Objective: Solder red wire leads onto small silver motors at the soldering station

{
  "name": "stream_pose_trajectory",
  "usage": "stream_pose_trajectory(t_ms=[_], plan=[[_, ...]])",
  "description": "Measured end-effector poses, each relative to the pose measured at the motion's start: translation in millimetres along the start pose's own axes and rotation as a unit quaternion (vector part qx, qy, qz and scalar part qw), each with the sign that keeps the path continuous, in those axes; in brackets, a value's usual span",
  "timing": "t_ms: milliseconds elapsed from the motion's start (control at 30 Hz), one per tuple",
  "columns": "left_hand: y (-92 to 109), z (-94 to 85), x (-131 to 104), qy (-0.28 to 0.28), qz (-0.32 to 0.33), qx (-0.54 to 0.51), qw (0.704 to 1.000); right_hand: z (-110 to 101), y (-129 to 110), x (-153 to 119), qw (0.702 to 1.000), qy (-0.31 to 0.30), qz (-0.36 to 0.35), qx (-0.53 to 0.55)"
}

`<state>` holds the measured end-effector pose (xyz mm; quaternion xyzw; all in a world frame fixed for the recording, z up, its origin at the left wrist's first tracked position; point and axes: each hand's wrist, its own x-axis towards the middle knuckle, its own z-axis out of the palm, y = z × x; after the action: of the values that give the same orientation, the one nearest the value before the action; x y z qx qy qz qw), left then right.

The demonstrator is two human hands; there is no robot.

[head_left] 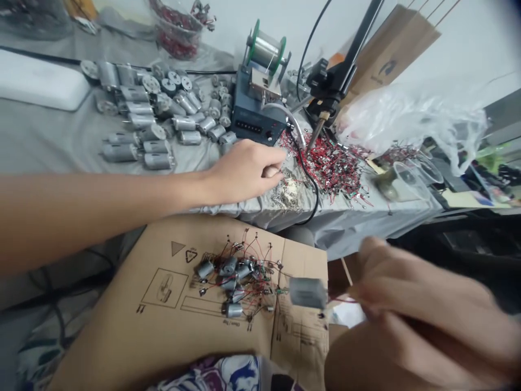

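Head view: the grey motor [307,292] lies just left of the fingers of your right hand [431,304], the nearer one, long axis pointing roughly toward them. Though blurred, they appear pinched on its red wire [342,300]. Your left hand [248,169], farther left and forward, curls inward; its grip cannot be determined.

Grey-draped table [73,141] with motors [166,103], red wires [331,168]

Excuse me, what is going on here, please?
A person's right hand, blurred, appears to hold a thin red wire leading to a grey cylindrical metal motor, above brown cardboard where similar wired motors lie. The curled left hand is over the grey covered table, near a heap of red wires.
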<state>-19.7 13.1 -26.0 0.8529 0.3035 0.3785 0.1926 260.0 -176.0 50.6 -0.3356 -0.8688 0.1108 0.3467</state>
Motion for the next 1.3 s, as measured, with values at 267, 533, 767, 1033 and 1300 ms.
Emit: stream_pose_trajectory(t_ms=[267, 533, 767, 1033, 1300], plan=[[-5, 5.0, 1, -0.012, 0.018, -0.002, 1.0, 81, -5, -43, 0.963, -0.193, 0.059, 0.181], [-8, 8.7, 2, 0.0, 0.048, -0.001, 0.999, 92, 32, -87, 0.95, -0.213, 0.23, -0.014], [-9, 8.1, -2, -0.005, 0.079, 0.0, 0.997, 60, 45, -120, 0.952, -0.088, 0.276, -0.103], [-1, 3.4, -14, 0.01, 0.174, 0.02, 0.985, -4, 88, -43, 0.96, 0.018, 0.234, -0.154], [-12, 4.7, -19, -0.07, 0.178, 0.001, 0.982, -30, 174, 40, 0.902, 0.07, 0.385, -0.181]])
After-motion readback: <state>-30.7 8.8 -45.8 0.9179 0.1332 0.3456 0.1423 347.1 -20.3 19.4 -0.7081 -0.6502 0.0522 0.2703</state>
